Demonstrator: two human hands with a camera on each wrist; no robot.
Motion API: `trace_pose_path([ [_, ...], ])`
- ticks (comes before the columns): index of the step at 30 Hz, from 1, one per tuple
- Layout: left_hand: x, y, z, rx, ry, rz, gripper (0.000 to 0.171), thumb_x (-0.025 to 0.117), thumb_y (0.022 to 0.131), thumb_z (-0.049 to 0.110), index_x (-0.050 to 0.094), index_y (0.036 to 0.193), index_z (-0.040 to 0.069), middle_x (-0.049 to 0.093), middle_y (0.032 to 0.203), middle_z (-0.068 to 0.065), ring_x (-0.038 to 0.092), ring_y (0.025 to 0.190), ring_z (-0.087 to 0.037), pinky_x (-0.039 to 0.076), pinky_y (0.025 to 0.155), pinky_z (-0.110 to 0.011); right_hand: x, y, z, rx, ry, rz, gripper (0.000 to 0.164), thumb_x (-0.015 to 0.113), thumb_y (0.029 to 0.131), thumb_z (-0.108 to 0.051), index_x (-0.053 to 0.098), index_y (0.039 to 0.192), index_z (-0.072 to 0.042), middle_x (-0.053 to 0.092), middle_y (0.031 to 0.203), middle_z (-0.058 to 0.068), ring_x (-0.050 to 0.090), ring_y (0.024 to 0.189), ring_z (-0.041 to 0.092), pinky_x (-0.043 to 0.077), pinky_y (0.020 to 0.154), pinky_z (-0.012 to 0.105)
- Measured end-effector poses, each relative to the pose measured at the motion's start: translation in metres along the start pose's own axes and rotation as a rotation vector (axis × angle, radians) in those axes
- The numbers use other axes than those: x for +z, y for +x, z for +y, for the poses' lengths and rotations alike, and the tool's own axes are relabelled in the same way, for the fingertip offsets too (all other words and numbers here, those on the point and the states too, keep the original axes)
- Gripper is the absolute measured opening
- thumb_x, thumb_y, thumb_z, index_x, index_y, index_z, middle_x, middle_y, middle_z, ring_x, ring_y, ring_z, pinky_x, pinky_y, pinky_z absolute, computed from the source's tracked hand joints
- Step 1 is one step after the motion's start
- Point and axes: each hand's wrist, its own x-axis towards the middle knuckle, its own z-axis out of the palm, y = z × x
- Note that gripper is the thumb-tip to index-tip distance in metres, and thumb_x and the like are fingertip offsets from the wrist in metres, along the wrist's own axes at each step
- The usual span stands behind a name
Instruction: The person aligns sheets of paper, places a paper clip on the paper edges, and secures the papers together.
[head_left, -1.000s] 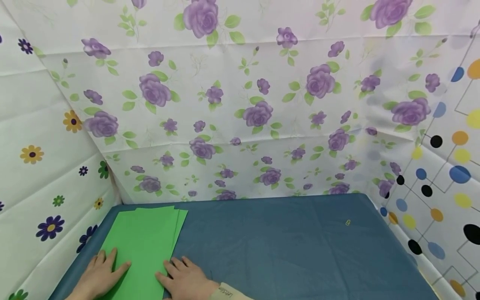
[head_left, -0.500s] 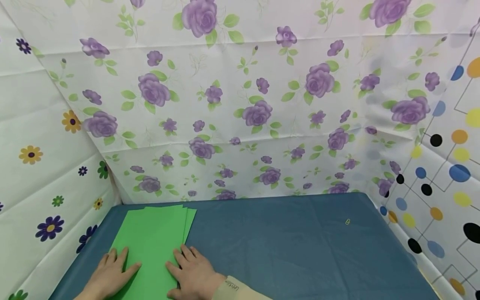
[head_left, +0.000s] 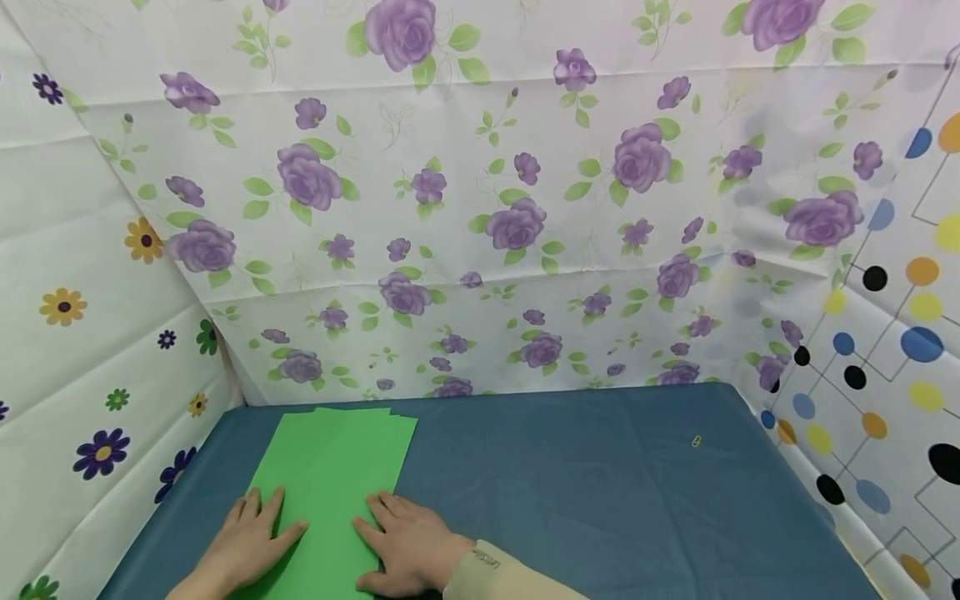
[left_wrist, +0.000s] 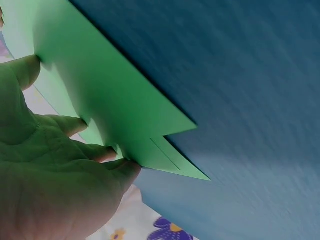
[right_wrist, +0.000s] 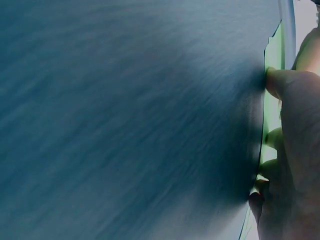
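Paper sheets [head_left: 337, 467], bright green and overlapped in a slightly uneven stack, are laid lengthwise on the left part of a table covered with dark blue cloth [head_left: 570, 500]. At the far end, the stack is stepped where the corners are not aligned, and the far edge is placed near the back of the table; the near end is cut off by the bottom of the head view. The stack is flanked by two hands. The left edge is touched by the left hand [head_left: 243, 542], whose fingers are spread and mostly straight, with the fingertips set on the paper; nothing is grasped. In the left wrist view, two offset pointed corners are shown beyond the fingertips, and a thin dark line is seen near the lower one. The right edge is touched by the right hand [head_left: 408, 546], held open with fingers extended and thumb set apart, the paper being met by the tips rather than clutched. The right wrist is covered by a beige sleeve [head_left: 513, 575] marked with dark lettering. Well apart, toward the far right of the table, a small yellowish paper clip [head_left: 697, 442] is laid. Behind, a white backdrop [head_left: 450, 208] is printed with purple roses.
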Motion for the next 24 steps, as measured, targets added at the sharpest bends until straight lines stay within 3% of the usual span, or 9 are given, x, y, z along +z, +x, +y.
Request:
trace_pose_path([
  [7, 0.004, -0.001, 0.016, 0.015, -0.006, -0.006, 0.106, 0.053, 0.095, 0.072, 0.031, 0.153, -0.014, 0.01, 0.148, -0.054, 0.01, 0.133, -0.074, 0.024, 0.102, -0.081, -0.002, -0.018, 0.006, -0.029, -0.023, 0.013, 0.08, 0.032, 0.101, -0.072, 0.022, 0.165, -0.025, 0.019, 0.17, 0.005, 0.017, 0.155, 0.019, 0.024, 0.12, 0.022],
  [24, 0.023, -0.001, 0.067, 0.063, -0.021, -0.054, 0.102, 0.058, 0.092, 0.071, 0.037, 0.155, -0.006, 0.011, 0.153, -0.05, 0.009, 0.138, -0.07, 0.02, 0.106, -0.08, 0.005, -0.073, 0.043, -0.044, 0.04, -0.024, 0.08, 0.032, 0.102, -0.071, 0.02, 0.165, -0.024, 0.015, 0.17, 0.007, 0.016, 0.155, 0.021, 0.032, 0.119, 0.029],
])
